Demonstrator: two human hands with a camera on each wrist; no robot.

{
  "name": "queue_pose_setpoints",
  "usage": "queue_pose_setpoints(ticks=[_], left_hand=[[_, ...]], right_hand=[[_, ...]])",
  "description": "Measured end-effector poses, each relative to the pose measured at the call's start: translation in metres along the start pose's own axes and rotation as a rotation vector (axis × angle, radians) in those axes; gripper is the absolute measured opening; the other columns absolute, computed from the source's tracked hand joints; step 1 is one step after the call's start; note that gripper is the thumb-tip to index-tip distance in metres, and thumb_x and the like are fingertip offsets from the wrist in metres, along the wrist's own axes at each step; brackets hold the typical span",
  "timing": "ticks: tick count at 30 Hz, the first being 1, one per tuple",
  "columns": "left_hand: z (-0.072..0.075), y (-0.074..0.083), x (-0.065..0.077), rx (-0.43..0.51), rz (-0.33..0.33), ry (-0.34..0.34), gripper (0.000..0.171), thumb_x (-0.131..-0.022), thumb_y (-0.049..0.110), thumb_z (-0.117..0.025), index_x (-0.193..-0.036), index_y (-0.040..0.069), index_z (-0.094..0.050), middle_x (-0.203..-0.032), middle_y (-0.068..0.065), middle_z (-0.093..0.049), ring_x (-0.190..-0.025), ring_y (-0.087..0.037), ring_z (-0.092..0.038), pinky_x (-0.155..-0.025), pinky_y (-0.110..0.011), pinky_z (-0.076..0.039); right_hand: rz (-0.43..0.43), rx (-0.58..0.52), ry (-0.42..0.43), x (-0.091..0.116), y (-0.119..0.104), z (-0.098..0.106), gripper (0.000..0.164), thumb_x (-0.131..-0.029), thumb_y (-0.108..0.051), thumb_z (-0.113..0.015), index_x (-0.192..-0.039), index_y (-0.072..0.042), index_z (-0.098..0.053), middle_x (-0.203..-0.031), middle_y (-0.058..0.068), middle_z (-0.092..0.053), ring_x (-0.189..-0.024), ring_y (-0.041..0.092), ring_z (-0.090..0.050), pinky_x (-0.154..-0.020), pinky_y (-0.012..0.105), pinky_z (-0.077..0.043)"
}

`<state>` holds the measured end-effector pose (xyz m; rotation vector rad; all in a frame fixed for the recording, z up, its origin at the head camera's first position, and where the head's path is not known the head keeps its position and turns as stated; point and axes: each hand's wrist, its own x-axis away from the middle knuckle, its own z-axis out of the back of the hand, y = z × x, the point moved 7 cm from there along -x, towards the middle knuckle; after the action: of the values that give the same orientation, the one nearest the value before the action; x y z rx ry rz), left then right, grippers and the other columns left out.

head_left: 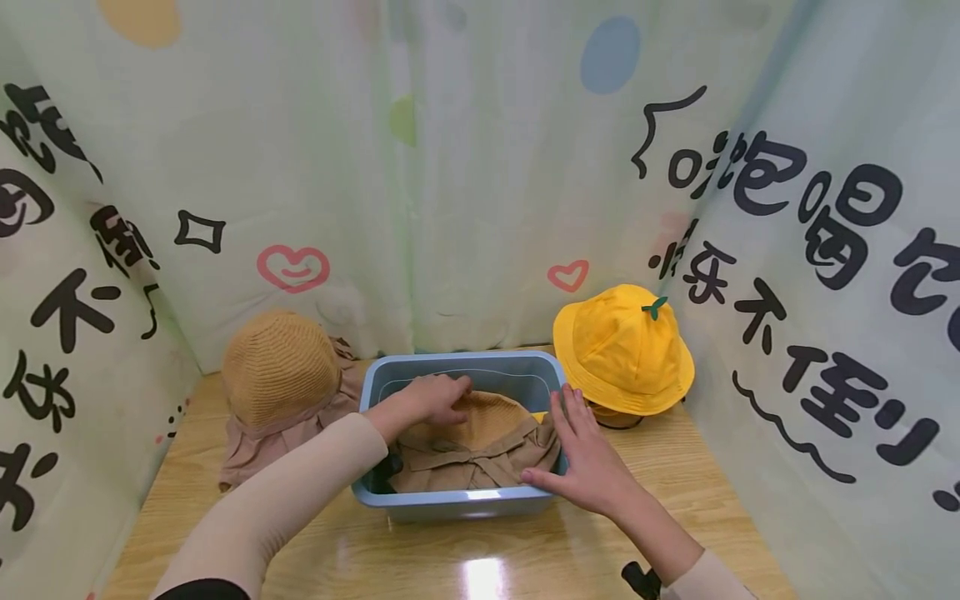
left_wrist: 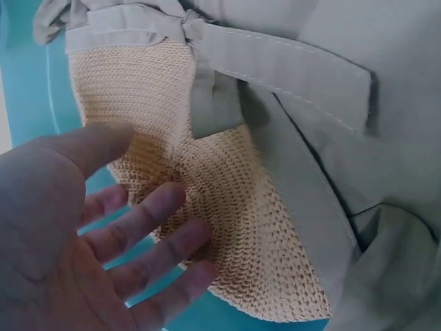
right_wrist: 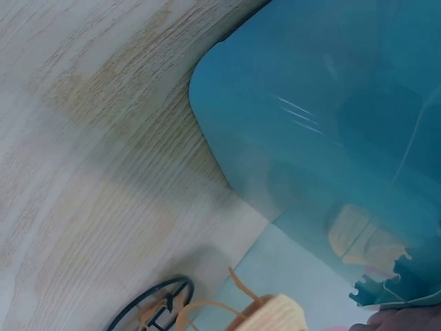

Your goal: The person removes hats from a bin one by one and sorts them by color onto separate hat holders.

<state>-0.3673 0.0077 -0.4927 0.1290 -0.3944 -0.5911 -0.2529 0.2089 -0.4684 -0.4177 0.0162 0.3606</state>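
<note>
A blue plastic bin [head_left: 491, 497] stands on the wooden table with a straw hat [head_left: 468, 479] inside. This hat has a woven crown, a brown fabric brim and a bow at its front. My left hand [head_left: 431, 398] reaches in over the crown. In the left wrist view its fingers [left_wrist: 151, 214] are spread and loosely bent beside the weave [left_wrist: 227, 186], pinching nothing. My right hand [head_left: 592, 462] rests at the bin's right front corner, fingers extended along the rim. In the right wrist view the bin's outer wall [right_wrist: 296, 124] fills much of the picture.
A similar straw hat [head_left: 281, 371] with a brown brim sits left of the bin. To its right, a yellow bucket hat [head_left: 626, 354] with a green sprout sits raised above the wooden table [head_left: 390, 554]. Printed curtains [head_left: 480, 183] enclose the back and sides.
</note>
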Motion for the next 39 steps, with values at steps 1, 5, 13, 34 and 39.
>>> queue_pose_setpoints(ticks=[1, 5, 13, 34, 39], left_hand=[[0.000, 0.000, -0.001, -0.010, -0.001, 0.009, 0.039, -0.097, 0.035, -0.064, -0.130, 0.016, -0.053, -0.114, -0.004, -0.067, -0.092, -0.018, -0.062, -0.085, -0.039, -0.053], [-0.001, 0.003, -0.004, -0.079, -0.006, 0.050, 0.023, -0.100, 0.027, -0.059, -0.120, 0.016, -0.053, -0.095, -0.004, -0.066, -0.079, -0.020, -0.061, -0.075, -0.039, -0.053], [0.006, 0.007, -0.012, -0.199, -0.014, 0.093, 0.011, -0.103, 0.025, -0.054, -0.108, 0.017, -0.057, -0.085, -0.003, -0.064, -0.075, -0.020, -0.061, -0.067, -0.038, -0.053], [0.017, 0.002, -0.019, -0.076, -0.089, 0.175, 0.021, -0.091, 0.027, -0.075, -0.082, 0.021, -0.057, -0.073, 0.007, -0.054, -0.068, -0.011, -0.050, -0.061, -0.028, -0.041], [0.029, 0.006, -0.009, -0.100, -0.129, 0.307, 0.019, -0.095, 0.025, -0.070, -0.082, 0.021, -0.056, -0.071, 0.007, -0.055, -0.065, -0.012, -0.051, -0.059, -0.030, -0.043]], right_hand=[[-0.001, 0.001, -0.003, 0.000, 0.000, 0.000, 0.119, -0.079, -0.072, -0.066, -0.160, -0.006, -0.011, -0.168, 0.015, 0.003, -0.153, 0.042, -0.001, -0.118, 0.062, -0.016], [-0.004, 0.003, -0.006, -0.001, 0.001, 0.000, 0.120, -0.079, -0.073, -0.066, -0.160, -0.005, -0.010, -0.168, 0.015, 0.004, -0.153, 0.039, 0.001, -0.119, 0.060, -0.015], [-0.012, 0.001, -0.004, -0.002, 0.002, 0.002, 0.120, -0.079, -0.073, -0.065, -0.159, -0.001, -0.011, -0.167, 0.016, 0.004, -0.154, 0.038, 0.002, -0.120, 0.059, -0.014], [-0.028, 0.012, 0.012, 0.000, 0.005, -0.004, 0.122, -0.079, -0.074, -0.064, -0.159, 0.001, -0.010, -0.167, 0.017, 0.003, -0.153, 0.038, 0.002, -0.119, 0.059, -0.017], [-0.025, -0.008, 0.020, 0.000, 0.002, -0.004, 0.123, -0.078, -0.072, -0.068, -0.158, 0.002, -0.011, -0.167, 0.017, 0.002, -0.154, 0.037, 0.004, -0.119, 0.059, -0.017]])
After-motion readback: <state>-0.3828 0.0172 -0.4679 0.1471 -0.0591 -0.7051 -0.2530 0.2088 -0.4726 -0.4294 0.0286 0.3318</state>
